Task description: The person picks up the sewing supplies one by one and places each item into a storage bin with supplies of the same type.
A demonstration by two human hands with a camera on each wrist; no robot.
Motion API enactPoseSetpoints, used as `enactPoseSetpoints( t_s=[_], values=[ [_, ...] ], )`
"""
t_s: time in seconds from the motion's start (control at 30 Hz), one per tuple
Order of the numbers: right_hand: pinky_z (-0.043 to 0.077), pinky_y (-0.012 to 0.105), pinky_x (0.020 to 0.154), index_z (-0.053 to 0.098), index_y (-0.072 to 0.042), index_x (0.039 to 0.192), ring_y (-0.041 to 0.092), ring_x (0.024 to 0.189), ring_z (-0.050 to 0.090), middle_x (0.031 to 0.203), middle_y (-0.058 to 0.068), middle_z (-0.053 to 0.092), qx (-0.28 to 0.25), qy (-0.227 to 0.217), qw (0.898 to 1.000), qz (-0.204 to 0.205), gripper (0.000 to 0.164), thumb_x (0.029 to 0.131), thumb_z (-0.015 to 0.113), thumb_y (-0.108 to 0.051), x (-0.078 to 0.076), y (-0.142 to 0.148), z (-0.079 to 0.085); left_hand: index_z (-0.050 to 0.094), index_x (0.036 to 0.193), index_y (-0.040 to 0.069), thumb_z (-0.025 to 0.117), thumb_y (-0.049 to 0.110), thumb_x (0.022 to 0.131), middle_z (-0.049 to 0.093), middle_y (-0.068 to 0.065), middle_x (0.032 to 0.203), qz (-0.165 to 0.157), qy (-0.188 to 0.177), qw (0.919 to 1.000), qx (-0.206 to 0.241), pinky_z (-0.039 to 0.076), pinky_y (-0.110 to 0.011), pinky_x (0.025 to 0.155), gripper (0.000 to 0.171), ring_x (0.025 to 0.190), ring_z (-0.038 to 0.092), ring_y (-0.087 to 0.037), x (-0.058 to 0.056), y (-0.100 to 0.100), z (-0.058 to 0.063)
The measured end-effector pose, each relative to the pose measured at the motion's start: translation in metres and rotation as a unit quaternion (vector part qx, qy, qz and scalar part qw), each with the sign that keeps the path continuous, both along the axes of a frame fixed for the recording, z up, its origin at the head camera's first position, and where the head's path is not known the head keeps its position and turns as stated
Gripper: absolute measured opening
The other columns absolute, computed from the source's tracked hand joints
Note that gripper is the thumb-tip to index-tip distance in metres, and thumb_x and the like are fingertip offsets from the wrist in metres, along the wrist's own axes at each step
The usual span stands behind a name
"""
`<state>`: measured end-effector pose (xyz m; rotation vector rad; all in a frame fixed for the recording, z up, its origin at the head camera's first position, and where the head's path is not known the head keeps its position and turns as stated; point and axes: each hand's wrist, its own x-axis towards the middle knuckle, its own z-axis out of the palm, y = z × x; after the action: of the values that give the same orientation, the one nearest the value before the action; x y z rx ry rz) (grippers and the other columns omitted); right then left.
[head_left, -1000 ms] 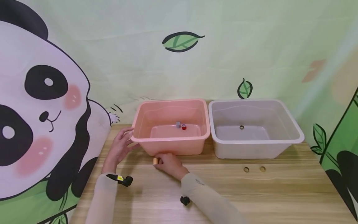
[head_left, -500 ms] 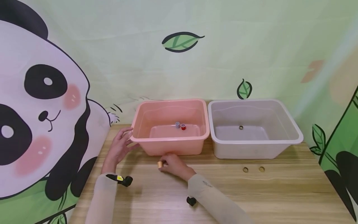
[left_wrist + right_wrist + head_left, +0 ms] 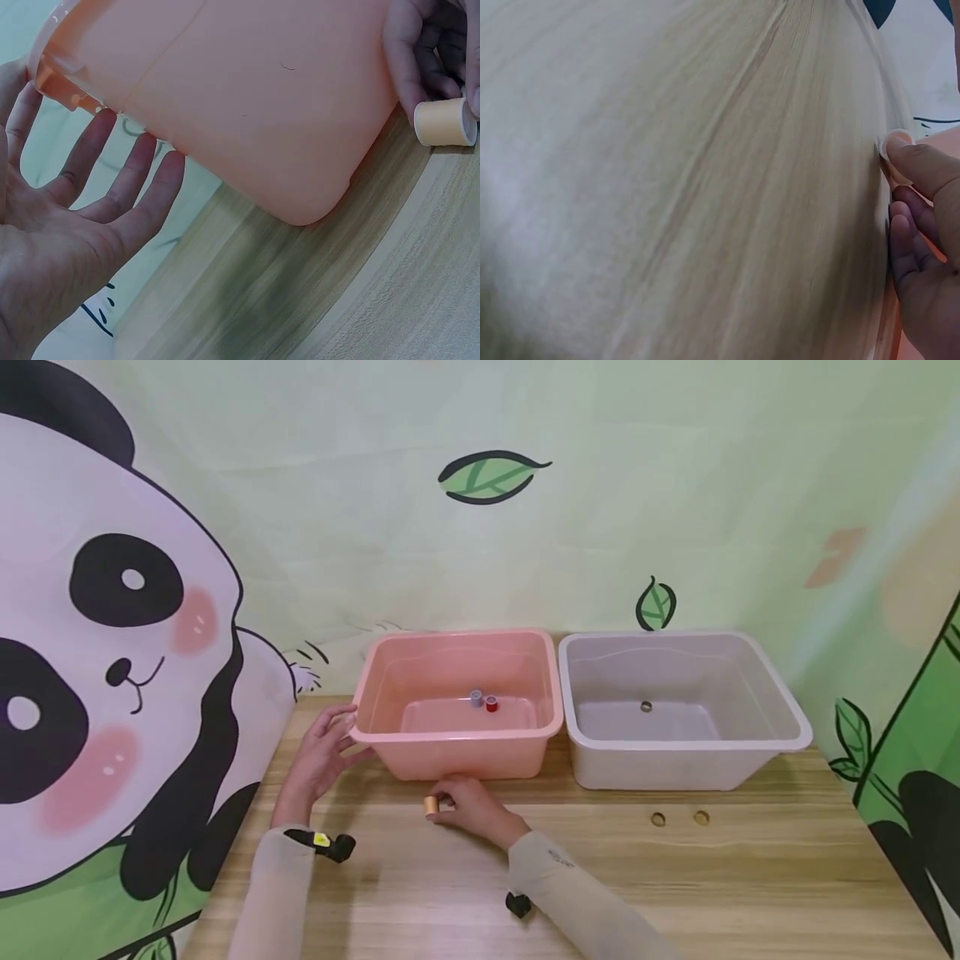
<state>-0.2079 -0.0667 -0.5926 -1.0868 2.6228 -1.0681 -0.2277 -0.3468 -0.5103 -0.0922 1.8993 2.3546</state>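
My right hand (image 3: 476, 807) pinches a light orange thread spool (image 3: 445, 122) with white rims between thumb and fingers. It is low over the table, in front of the pink bin (image 3: 457, 758). In the right wrist view the thumb covers much of the spool (image 3: 897, 142). My left hand (image 3: 82, 217) is at the bin's left side, its fingers extended and spread, with fingertips against the bin under the rim. A grey-blue spool (image 3: 476, 698) and a red spool (image 3: 491, 703) stand close together on the bin's floor.
Right of the pink bin stands a pale grey bin (image 3: 682, 768) with one small ring (image 3: 646, 706) inside. Two brass-coloured rings, a left ring (image 3: 657, 819) and a right ring (image 3: 701, 817), lie on the wooden table (image 3: 420, 893) before it. A printed cloth (image 3: 337, 527) hangs behind.
My right hand has shifted a little to the right and nearer to me, carrying the orange spool along. My left hand stays at the pink bin's side.
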Motion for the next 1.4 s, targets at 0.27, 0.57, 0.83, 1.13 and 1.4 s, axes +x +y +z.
enactPoseSetpoints(
  t_s=[0.27,0.57,0.83,1.13,1.4],
  values=[
    [0.050,0.018,0.081,0.072,-0.012,0.106,0.014,0.091,0.064,0.099,0.000,0.067,0.003,0.001,1.000,-0.005,0.026,0.087,0.084,-0.024,0.000,0.003,-0.002,0.059,0.120,0.029,0.060,0.030,0.104,0.053,0.001,0.135,0.003,0.001,1.0000,0.003,0.053,-0.054,0.098,0.016,0.114,0.064,-0.022,-0.001,0.002,0.000],
    [0.053,0.017,0.078,0.072,-0.012,0.106,0.007,0.088,0.065,0.096,-0.005,0.067,-0.036,-0.069,0.997,-0.025,0.024,0.086,0.083,-0.022,0.002,0.007,0.003,0.058,0.124,0.026,0.060,0.030,0.104,0.052,0.001,0.137,0.000,0.001,1.0000,0.002,0.050,-0.057,0.100,0.020,0.120,0.061,-0.026,-0.002,0.000,-0.002],
    [0.055,0.028,0.094,0.072,-0.015,0.108,0.011,0.102,0.066,0.107,-0.005,0.069,-0.048,-0.084,0.994,-0.043,0.022,0.090,0.081,-0.023,0.013,0.016,0.013,0.057,0.126,0.024,0.061,0.030,0.104,0.052,0.000,0.137,0.004,-0.001,1.0000,0.001,0.043,-0.062,0.104,0.024,0.123,0.058,-0.030,-0.001,0.002,0.000],
    [0.057,0.031,0.092,0.071,-0.011,0.113,0.019,0.103,0.069,0.108,0.000,0.070,-0.058,-0.048,0.996,-0.049,0.026,0.090,0.079,-0.020,0.021,0.025,0.023,0.057,0.124,0.024,0.062,0.030,0.103,0.053,0.000,0.136,0.006,-0.005,1.0000,0.004,0.053,-0.054,0.098,0.022,0.116,0.062,-0.025,-0.003,0.000,-0.001],
    [0.055,0.042,0.098,0.069,-0.013,0.117,0.027,0.112,0.067,0.111,-0.002,0.069,-0.090,-0.085,0.991,-0.050,0.027,0.093,0.077,-0.020,0.023,0.040,0.034,0.056,0.126,0.023,0.062,0.030,0.103,0.053,-0.001,0.137,0.004,-0.006,1.0000,-0.006,0.046,-0.060,0.102,0.025,0.116,0.063,-0.023,-0.003,0.002,0.000]
  ],
)
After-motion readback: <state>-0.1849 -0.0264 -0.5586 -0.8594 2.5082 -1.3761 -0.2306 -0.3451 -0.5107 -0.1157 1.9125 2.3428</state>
